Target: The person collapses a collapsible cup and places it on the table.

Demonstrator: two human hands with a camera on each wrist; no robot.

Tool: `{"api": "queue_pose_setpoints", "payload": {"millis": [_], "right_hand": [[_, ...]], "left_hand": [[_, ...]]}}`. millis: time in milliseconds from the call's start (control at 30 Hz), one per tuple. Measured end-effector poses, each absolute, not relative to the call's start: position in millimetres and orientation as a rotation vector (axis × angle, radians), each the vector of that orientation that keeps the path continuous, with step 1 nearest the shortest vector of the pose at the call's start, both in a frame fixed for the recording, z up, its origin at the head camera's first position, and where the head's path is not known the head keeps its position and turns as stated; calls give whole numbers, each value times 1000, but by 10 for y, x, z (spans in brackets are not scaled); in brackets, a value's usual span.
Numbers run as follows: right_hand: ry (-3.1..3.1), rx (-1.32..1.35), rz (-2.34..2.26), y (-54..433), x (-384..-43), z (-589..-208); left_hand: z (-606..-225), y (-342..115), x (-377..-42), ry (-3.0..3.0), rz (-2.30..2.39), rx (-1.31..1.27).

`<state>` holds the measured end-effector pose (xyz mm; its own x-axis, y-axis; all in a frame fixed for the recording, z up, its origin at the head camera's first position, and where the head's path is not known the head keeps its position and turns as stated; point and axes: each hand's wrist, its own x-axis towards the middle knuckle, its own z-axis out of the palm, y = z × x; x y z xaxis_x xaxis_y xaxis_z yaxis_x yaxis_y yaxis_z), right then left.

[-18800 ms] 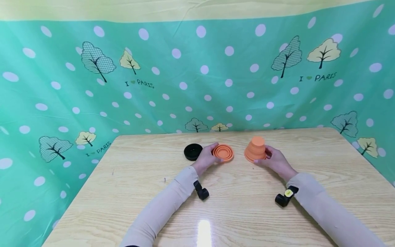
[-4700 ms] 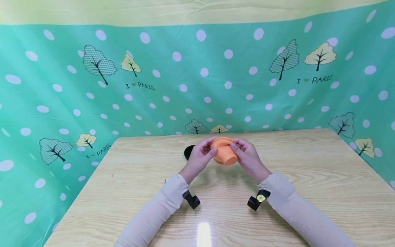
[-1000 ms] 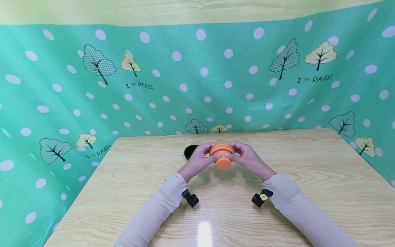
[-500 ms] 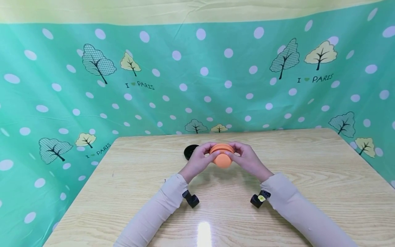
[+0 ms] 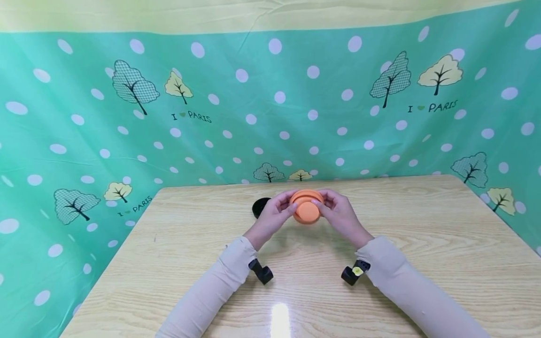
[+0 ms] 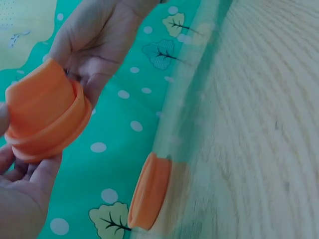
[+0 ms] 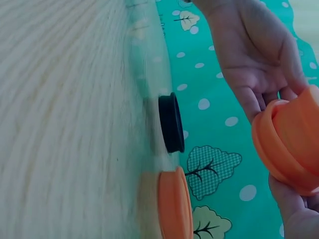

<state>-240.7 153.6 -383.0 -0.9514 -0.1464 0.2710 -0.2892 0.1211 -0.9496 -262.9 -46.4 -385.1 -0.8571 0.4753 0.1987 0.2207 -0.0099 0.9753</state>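
Observation:
An orange collapsible cup [image 5: 307,213], partly folded, is held above the table with its round base turned toward me. My left hand [image 5: 272,218] grips its left side, thumb on the wall near the base and fingers behind the rim. On the opposite side my right hand [image 5: 341,219] grips it the same way. Folded rings show round the wide end of the cup [image 6: 42,107] in the left wrist view. A second orange cup [image 6: 150,191], pressed flat, rests on the table behind; the held cup hides it in the head view.
A flat black collapsed cup [image 7: 171,123] sits on the table beside the flat orange one, partly covered by my left hand in the head view. The wooden table [image 5: 177,263] ends at a green patterned curtain [image 5: 228,103].
Earlier my left hand was at the flat cup and my right at the upside-down tall one. Now both hold the tall one, lifted; since half a second ago it has risen and tipped slightly.

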Motion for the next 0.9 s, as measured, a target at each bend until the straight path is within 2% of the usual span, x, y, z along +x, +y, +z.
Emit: {"api": "queue_pose_setpoints", "payload": {"millis": [500,733,900], "right_hand": [[-2241,411,1944,1434,-2402,-3834],[-2334,384,2120,1447,-2395,-3840],[-2482,450,1989,1457,-2399,-3813]], "left_hand": [[-3878,-420,-2634,2154,2033,693],[-3886,-454,-2660,2196,2014,688],[-3882,-451,-2663,2254,1921,748]]}}
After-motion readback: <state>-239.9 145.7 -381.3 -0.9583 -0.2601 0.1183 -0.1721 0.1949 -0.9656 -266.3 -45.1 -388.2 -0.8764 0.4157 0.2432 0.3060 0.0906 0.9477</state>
